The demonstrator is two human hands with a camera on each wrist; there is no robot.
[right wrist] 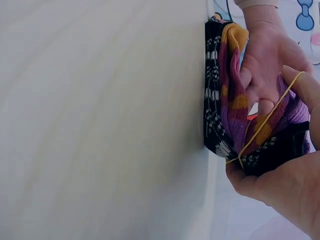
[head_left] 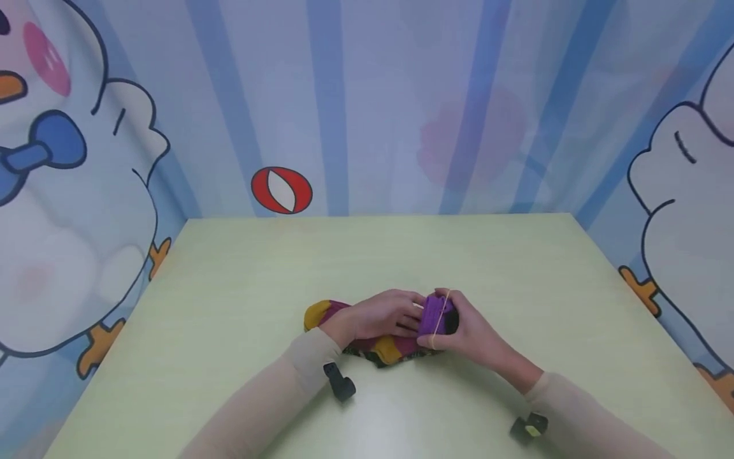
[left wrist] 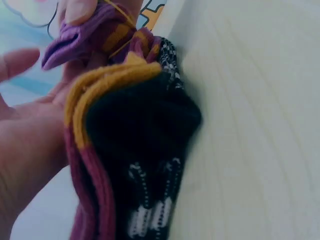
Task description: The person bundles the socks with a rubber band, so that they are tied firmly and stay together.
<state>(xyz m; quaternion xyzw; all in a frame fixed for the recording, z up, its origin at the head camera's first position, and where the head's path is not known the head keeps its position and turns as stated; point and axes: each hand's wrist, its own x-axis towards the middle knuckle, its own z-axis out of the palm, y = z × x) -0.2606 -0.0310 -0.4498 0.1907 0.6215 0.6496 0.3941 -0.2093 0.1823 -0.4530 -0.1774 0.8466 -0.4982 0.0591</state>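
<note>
A bundle of knitted socks (head_left: 387,349), maroon, mustard and purple with black patterned ones beneath, lies on the table, its near-right end folded up. My right hand (head_left: 473,331) grips that raised purple end between thumb and fingers. A thin yellow rubber band (right wrist: 270,116) is stretched from the right fingers to the thumb, across the folded socks. My left hand (head_left: 381,315) lies over the bundle's middle, its fingers loosely extended and reaching toward the purple fold. The right wrist view shows the left palm facing the socks; fingertips are partly hidden behind the fold.
The pale wood-grain table (head_left: 258,268) spreads around the bundle. Behind and beside it hangs a blue striped curtain (head_left: 378,95) with cartoon figures. Each sleeve carries a small black wrist camera, one on the left forearm (head_left: 339,382).
</note>
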